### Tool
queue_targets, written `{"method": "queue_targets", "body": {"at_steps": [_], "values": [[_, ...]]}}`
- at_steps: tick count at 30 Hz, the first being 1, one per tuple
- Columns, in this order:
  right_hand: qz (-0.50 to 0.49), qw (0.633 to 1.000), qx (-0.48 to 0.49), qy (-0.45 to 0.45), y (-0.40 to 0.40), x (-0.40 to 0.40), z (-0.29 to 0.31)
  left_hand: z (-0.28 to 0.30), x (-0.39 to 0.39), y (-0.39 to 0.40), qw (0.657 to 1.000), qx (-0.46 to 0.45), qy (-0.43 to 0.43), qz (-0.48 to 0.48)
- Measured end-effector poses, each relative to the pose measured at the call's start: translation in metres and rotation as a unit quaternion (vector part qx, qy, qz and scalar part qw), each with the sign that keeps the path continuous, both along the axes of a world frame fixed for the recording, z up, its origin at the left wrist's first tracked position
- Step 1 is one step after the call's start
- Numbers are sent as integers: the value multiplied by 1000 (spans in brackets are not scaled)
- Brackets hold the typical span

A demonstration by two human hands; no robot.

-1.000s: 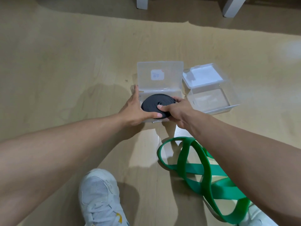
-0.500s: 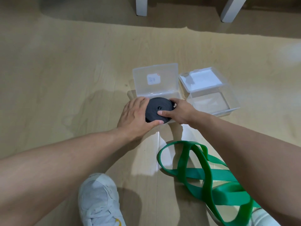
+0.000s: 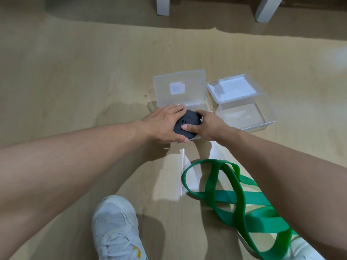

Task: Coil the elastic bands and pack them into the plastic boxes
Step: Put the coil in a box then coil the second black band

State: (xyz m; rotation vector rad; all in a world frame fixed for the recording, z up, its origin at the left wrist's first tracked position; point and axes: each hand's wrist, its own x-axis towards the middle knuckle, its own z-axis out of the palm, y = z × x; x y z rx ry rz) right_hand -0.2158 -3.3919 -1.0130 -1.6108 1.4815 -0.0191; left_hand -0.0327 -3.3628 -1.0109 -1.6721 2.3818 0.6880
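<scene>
A tightly coiled black elastic band (image 3: 187, 121) lies flat over the base of the left clear plastic box (image 3: 178, 87), whose labelled lid stands open behind it. My left hand (image 3: 165, 124) covers the coil's left side, fingers spread over it. My right hand (image 3: 204, 124) grips its right side with the thumb pressed on top. The box base is mostly hidden under both hands. A second clear plastic box (image 3: 244, 109) sits open and empty just to the right. A loose green elastic band (image 3: 234, 196) lies tangled on the floor under my right forearm.
The floor is light wood. My white shoe (image 3: 116, 228) is at the bottom centre, and another shoe (image 3: 304, 250) shows at the bottom right. Two white furniture legs (image 3: 163, 5) stand at the far edge.
My left hand moved from the box's left side onto the black coil. The coil has sunk lower toward the box base, with both hands pressing on it.
</scene>
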Motion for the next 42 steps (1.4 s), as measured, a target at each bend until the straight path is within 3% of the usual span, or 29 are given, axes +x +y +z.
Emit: {"method": "queue_targets", "body": {"at_steps": [10, 12, 19, 27, 36, 42], "values": [[-12, 992, 110, -62, 2, -10, 4, 3, -10, -17, 996, -16, -70, -49], [-19, 994, 84, -72, 4, -12, 1, 2, -9, -18, 996, -13, -72, -54], [107, 990, -77, 54, 18, -14, -3, 0, -9, -20, 993, -26, -87, -71], [84, 987, -134, 25, 27, -32, -12, 5, -11, -24, 992, -15, -94, -81], [155, 951, -236, 127, 26, -30, -14, 3, -8, -20, 992, -38, -87, -88], [184, 936, -264, 145, 29, -28, -17, 4, -6, -17, 992, -35, -84, -84]]}}
